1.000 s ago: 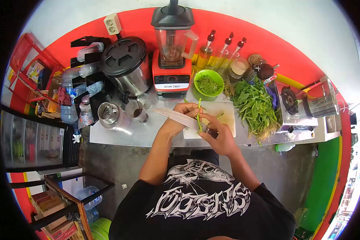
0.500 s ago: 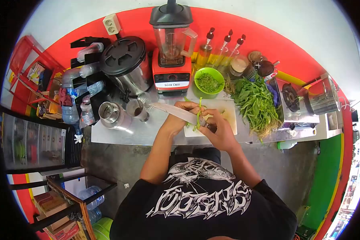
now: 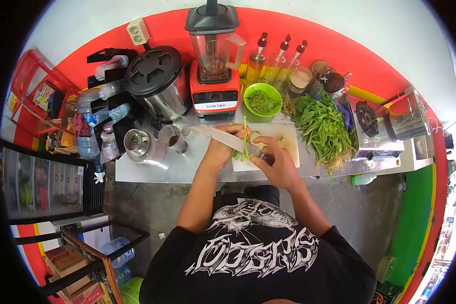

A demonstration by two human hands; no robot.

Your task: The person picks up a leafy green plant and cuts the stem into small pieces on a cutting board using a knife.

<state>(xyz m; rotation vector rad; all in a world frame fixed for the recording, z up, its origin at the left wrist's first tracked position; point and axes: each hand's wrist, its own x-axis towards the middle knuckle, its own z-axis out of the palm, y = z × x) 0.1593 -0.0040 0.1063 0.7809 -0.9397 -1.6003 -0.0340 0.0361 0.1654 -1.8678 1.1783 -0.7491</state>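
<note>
My right hand [image 3: 274,161] is wrapped round the dark handle of a knife [image 3: 228,139], whose broad blade points left across my other hand. Green stems [image 3: 245,139] are pinched in my left hand [image 3: 223,149], upright against the blade. Both hands are close together over the left part of a white cutting board [image 3: 291,148], which has a few green bits on it. Behind the board stands a green bowl [image 3: 262,102] with chopped greens inside. A big bunch of leafy greens [image 3: 321,126] with roots lies right of the board.
A red blender [image 3: 215,93] stands behind my hands. To the left are a steel pot with a black lid [image 3: 154,71], a metal jug [image 3: 138,143] and a glass [image 3: 172,138]. Oil bottles [image 3: 256,63] line the back; a stove [image 3: 368,119] is at the right.
The knife and my right hand have shifted slightly against the stems, and the stems stand a little further left. The whole view has moved slightly.
</note>
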